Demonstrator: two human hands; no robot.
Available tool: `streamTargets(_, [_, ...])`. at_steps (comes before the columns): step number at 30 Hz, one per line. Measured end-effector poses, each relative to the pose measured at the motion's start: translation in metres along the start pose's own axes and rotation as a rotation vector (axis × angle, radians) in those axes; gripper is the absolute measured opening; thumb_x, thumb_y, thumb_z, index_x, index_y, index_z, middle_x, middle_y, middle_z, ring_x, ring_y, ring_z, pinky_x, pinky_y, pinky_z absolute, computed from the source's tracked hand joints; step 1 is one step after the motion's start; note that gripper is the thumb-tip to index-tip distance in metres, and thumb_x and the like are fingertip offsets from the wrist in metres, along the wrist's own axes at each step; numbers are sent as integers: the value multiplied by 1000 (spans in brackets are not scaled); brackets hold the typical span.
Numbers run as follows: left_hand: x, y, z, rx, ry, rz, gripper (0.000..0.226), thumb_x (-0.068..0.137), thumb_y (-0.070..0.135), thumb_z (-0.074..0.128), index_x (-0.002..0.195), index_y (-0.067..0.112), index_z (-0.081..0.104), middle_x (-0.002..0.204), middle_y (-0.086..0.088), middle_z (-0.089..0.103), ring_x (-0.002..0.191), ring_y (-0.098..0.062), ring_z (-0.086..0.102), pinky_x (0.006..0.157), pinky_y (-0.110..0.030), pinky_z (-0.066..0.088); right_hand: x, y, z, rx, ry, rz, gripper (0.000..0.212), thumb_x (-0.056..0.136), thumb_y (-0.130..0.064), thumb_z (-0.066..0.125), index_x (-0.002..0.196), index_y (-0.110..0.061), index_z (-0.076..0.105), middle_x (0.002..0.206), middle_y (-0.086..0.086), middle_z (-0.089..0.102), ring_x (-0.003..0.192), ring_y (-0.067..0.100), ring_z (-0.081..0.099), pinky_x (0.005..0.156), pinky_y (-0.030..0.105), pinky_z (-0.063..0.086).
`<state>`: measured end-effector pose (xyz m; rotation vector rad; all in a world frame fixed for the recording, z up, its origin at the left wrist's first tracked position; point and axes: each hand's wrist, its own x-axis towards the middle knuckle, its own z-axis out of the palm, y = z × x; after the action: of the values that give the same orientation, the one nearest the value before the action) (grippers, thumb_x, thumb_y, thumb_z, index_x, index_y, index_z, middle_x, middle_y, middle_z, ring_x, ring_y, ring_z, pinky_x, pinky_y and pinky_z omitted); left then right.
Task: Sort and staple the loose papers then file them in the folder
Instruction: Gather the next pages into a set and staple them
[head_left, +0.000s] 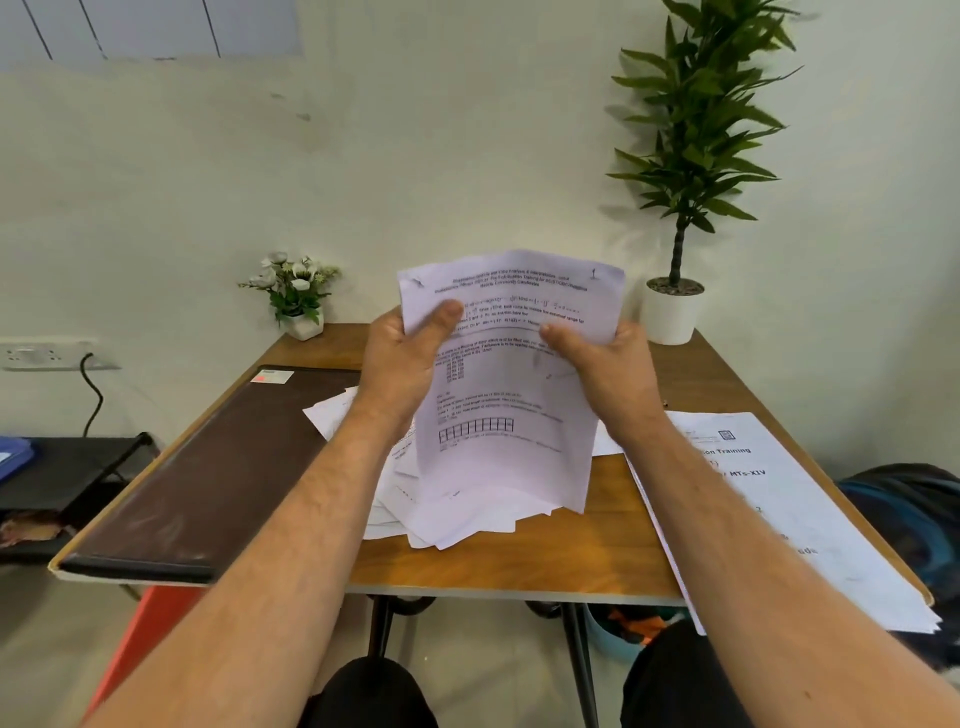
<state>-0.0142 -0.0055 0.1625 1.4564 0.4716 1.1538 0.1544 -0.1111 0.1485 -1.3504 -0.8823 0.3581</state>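
Note:
A printed sheet of paper (506, 395) is held up above the middle of the table, text facing me, with staple marks at its top corners. My left hand (402, 358) grips its left edge, thumb on the front. My right hand (605, 366) grips its right edge the same way. Below it lies a messy pile of loose papers (467, 512) on the wooden table (519, 564). A dark brown folder (208, 467) lies closed along the table's left side. A separate stack of printed pages (779, 519) sits at the right edge. No stapler is visible.
A small white pot of flowers (296, 293) stands at the table's back left, and a tall potted plant (680, 208) at the back right. The wall is just behind. A dark side table (67, 467) is at the left, a bag (909, 519) at the right.

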Motion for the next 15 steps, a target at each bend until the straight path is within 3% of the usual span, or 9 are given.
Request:
streamTargets(3, [-7, -14, -1, 40, 19, -64, 11, 100, 22, 62, 104, 23, 72, 100, 4, 79, 96, -16, 75, 85, -34, 61, -6, 8, 3, -57, -9, 48, 23, 89, -21, 76, 110, -13, 72, 100, -2, 76, 89, 15, 74, 81, 43, 62])
streamTargets(7, [7, -2, 1, 11, 27, -132, 10, 102, 22, 61, 103, 21, 71, 97, 2, 79, 96, -18, 75, 85, -36, 61, 3, -10, -4, -88, 44, 44, 14, 85, -21, 78, 98, -20, 73, 93, -4, 76, 81, 13, 74, 74, 33, 62])
streamTargets(11, [15, -10, -6, 55, -65, -327, 14, 101, 19, 62, 110, 14, 71, 107, -3, 78, 99, -20, 75, 88, -39, 59, 15, -10, -11, -214, 41, 84, 20, 78, -15, 81, 97, -19, 72, 92, -5, 76, 80, 13, 73, 71, 29, 59])
streamTargets(15, [5, -50, -20, 26, 2, -451, 24, 103, 16, 59, 126, 14, 63, 104, -4, 79, 92, -22, 77, 71, -36, 61, 10, 27, -11, -340, -90, 307, 17, 81, -6, 77, 95, -14, 71, 98, -1, 75, 74, 9, 71, 60, 21, 55])
